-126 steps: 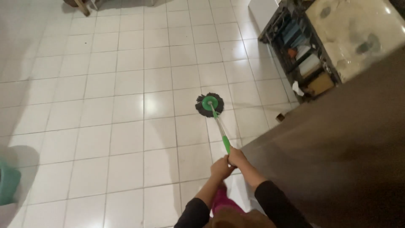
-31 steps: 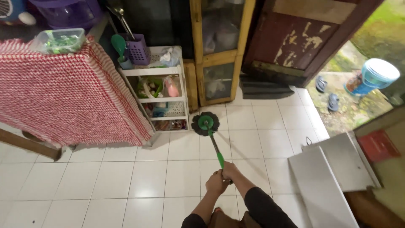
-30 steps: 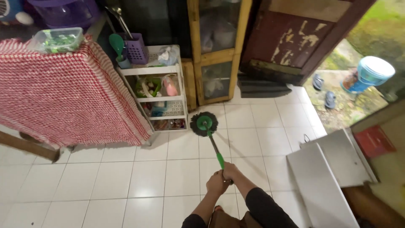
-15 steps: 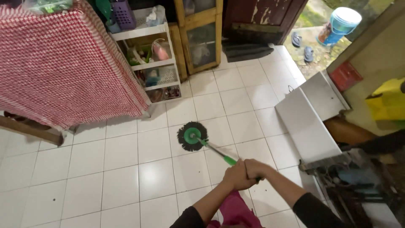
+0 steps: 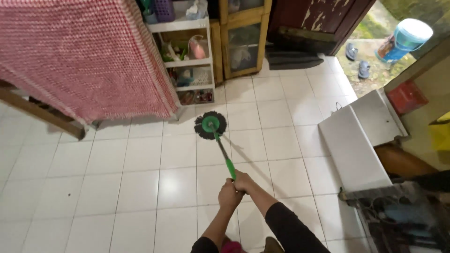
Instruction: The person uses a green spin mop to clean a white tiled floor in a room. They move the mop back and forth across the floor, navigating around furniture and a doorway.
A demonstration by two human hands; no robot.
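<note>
Head: green-hubbed mop (image 5: 210, 125) (dark, round).

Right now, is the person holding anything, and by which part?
Both hands, left hand and right hand, grip the green-and-silver spin mop at the upper end of its handle, just above the green sleeve.

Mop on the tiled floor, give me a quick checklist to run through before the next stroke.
1. Both hands on the mop handle: left hand and right hand shut around it, ok.
2. Mop head flat on the floor: ok.
3. Clear of the white shelf: apart, ok.
4. Clear of the checked cloth: close, apart, ok.
5. Floor wet or dry: cannot tell.
</note>
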